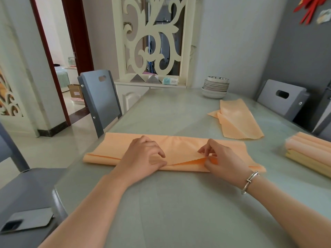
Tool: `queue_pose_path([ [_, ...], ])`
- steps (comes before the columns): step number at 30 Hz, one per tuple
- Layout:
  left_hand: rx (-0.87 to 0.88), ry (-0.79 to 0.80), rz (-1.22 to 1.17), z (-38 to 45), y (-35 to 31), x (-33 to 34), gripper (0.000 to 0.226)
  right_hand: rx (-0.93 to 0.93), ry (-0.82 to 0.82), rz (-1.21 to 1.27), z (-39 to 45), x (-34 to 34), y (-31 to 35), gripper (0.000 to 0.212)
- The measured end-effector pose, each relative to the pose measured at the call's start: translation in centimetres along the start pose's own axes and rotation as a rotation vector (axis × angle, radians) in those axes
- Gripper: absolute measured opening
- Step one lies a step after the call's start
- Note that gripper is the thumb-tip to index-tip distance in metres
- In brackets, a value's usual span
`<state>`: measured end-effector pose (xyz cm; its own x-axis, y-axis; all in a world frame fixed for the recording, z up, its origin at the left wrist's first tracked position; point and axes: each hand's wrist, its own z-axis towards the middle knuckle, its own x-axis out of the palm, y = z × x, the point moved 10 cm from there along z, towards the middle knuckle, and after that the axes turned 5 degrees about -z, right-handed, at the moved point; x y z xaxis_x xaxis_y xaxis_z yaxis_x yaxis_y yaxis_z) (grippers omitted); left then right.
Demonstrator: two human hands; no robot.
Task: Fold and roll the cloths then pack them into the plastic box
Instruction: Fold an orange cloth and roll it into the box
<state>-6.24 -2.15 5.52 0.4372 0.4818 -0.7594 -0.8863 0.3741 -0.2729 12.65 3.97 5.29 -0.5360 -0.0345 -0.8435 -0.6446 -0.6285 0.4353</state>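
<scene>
Head view: two hands, left (pixel 143 157) and right (pixel 223 162), each grip pinching one folded orange cloth (pixel 114 148); one more cloth (pixel 236 120) beyond.

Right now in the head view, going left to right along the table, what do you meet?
Long peach cloth being folded → left hand → right hand → loose peach cloth → rolled cloths in the plastic box.

You get soft even daylight, faint sheen on table (pixel 179 203), wide-angle bending at edges, slight softness throughout.
</scene>
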Motion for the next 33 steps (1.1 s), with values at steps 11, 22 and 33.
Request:
queue_pose_path([
  [11,0.059,-0.021,0.029,-0.1,-2.0,-1.2,0.009,-0.009,0.065,-0.053,-0.3,0.5,0.1,0.019],
  [22,0.037,0.178,-0.002,-0.4,-1.8,0.9,0.010,0.052,0.252,-0.109,-0.5,1.8,-0.6,0.010],
  [33,-0.240,0.216,-0.193,-0.3,0.8,3.3,0.024,0.565,0.151,-0.539,-1.3,-3.9,-12.1,0.059],
])
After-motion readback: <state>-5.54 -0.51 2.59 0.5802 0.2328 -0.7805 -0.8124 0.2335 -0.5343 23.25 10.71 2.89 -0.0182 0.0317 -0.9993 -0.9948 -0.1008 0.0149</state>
